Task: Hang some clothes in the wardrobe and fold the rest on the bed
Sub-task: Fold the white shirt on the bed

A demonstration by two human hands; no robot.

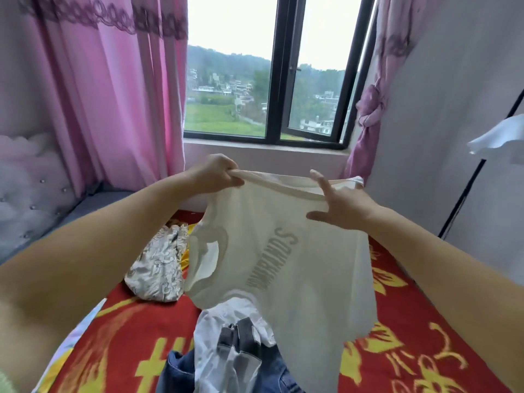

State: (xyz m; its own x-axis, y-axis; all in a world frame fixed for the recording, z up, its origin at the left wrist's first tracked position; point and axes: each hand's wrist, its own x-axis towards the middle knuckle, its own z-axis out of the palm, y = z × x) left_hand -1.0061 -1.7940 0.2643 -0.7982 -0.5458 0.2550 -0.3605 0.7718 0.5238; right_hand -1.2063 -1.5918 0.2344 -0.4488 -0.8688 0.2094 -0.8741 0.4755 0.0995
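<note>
In the middle of the frame a person holds up a cream T-shirt (286,268) above the bed (411,336). The left hand (215,173), just left of centre, has its fingers curled tight and pinches the shirt's upper edge into a bunch. The right hand (340,202), right of centre, lies against the same edge with its fingers spread apart; the index finger and thumb stand out straight, and whether the hidden fingers behind the cloth grip it cannot be told. The shirt hangs down from both hands, turned sideways, with grey lettering running vertically down its middle and a sleeve opening toward the left.

Below it, at the bottom centre, lies a heap of clothes (235,358) in white, grey and denim blue on the red and yellow bedcover. To the left of the shirt a crumpled patterned garment (158,268) rests on the bed. Pink curtains (113,95) hang at the upper left, a dark-framed window (283,66) fills the upper centre, and a white cloth (499,140) pokes in at the right edge.
</note>
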